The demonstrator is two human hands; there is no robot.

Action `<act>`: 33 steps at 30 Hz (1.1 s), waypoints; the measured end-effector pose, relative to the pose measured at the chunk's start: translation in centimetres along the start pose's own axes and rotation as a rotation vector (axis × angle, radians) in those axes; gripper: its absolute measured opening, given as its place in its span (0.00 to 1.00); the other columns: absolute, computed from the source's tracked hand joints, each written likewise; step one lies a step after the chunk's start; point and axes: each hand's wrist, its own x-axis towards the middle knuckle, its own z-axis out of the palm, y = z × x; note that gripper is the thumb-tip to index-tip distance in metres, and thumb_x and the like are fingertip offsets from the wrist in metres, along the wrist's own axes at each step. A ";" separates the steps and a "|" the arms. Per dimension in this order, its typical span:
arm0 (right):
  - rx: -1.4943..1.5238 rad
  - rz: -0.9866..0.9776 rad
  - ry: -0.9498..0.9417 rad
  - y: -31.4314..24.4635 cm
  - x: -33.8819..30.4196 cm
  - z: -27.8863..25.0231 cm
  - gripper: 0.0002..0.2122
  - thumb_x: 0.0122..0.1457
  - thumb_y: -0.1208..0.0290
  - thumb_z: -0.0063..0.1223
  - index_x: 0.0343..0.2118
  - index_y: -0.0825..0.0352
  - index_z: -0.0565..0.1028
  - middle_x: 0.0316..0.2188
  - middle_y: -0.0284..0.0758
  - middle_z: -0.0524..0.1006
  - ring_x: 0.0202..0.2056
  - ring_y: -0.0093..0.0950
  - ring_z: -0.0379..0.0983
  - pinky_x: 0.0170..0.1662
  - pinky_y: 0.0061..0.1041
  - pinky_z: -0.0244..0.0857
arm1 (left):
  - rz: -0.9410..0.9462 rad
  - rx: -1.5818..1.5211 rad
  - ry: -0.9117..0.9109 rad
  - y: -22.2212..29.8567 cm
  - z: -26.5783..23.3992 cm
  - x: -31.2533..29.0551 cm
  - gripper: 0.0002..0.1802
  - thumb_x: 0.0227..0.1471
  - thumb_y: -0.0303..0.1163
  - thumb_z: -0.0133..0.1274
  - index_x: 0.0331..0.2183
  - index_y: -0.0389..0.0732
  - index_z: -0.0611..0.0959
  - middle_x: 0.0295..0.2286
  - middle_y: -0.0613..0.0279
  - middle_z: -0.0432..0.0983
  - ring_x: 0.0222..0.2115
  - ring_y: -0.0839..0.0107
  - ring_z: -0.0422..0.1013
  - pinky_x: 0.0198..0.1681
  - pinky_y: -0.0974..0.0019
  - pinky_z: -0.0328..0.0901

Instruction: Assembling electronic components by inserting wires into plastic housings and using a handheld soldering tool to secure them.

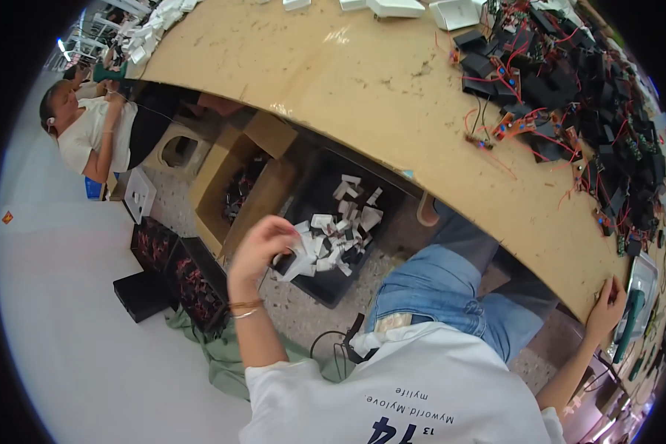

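Observation:
My left hand (261, 250) hangs over a black plastic bin (325, 292) on the floor, its fingers curled at a white plastic casing (297, 265). The casing overlaps the bin's near left rim. Inside the bin lies a heap of white plastic pieces (345, 235). On the right, my right hand (606, 308) rests at the table's edge with bent fingers; something small and dark shows at the fingertips, too small to name. Just beyond it is a metal tray (643, 275) with a green-handled tool (629, 325).
A big pile of black casings (547, 85) with circuit boards and red wires covers the right of the table (274, 63). White casings (396, 7) lie along its far side. An open cardboard box (213, 189) and crates of parts (194, 277) stand left. Another person (96, 133) works far left.

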 end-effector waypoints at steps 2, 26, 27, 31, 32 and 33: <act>-0.027 -0.002 -0.005 -0.6 0.0 0.4 0.15 0.60 0.65 0.50 0.44 0.72 0.73 0.38 0.36 0.74 0.38 0.23 0.69 0.43 0.20 0.63 | -0.201 0.207 -0.031 -7.4 -0.1 2.1 0.09 0.47 0.22 0.52 0.35 0.38 0.76 0.28 0.66 0.75 0.28 0.78 0.70 0.29 0.76 0.65; 0.033 -0.041 0.137 -4.7 -1.0 0.1 0.06 0.55 0.75 0.50 0.33 0.70 0.72 0.27 0.38 0.68 0.29 0.31 0.67 0.34 0.27 0.60 | 1.031 1.012 0.709 28.5 13.2 29.0 0.41 0.45 0.56 0.54 0.52 0.36 0.69 0.49 0.44 0.66 0.50 0.48 0.62 0.53 0.48 0.56; 0.023 -0.061 0.126 -4.7 -1.0 0.2 0.06 0.54 0.75 0.51 0.33 0.70 0.72 0.27 0.38 0.68 0.29 0.32 0.67 0.34 0.27 0.60 | 1.048 1.005 0.717 29.3 13.5 30.3 0.41 0.45 0.56 0.54 0.52 0.36 0.69 0.49 0.44 0.66 0.50 0.48 0.62 0.53 0.48 0.56; 0.089 -0.061 0.109 -4.5 -1.6 0.5 0.05 0.54 0.75 0.51 0.33 0.70 0.72 0.28 0.39 0.69 0.30 0.33 0.66 0.34 0.29 0.61 | 0.832 1.070 0.649 30.0 13.4 35.8 0.46 0.42 0.59 0.56 0.56 0.39 0.64 0.49 0.42 0.67 0.47 0.44 0.66 0.50 0.47 0.60; 0.117 -0.017 0.103 -4.4 -1.7 0.4 0.06 0.54 0.76 0.51 0.33 0.70 0.71 0.28 0.39 0.69 0.30 0.34 0.66 0.34 0.29 0.61 | 0.960 0.842 0.582 28.9 14.0 36.8 0.41 0.42 0.54 0.57 0.53 0.40 0.67 0.44 0.42 0.71 0.44 0.46 0.68 0.46 0.50 0.63; 0.137 -0.031 0.090 -4.7 -1.6 0.2 0.06 0.54 0.76 0.51 0.33 0.70 0.71 0.28 0.39 0.69 0.30 0.34 0.66 0.34 0.29 0.61 | 1.030 0.701 0.627 28.3 15.1 36.9 0.35 0.43 0.50 0.58 0.48 0.39 0.71 0.40 0.40 0.72 0.43 0.47 0.68 0.43 0.53 0.65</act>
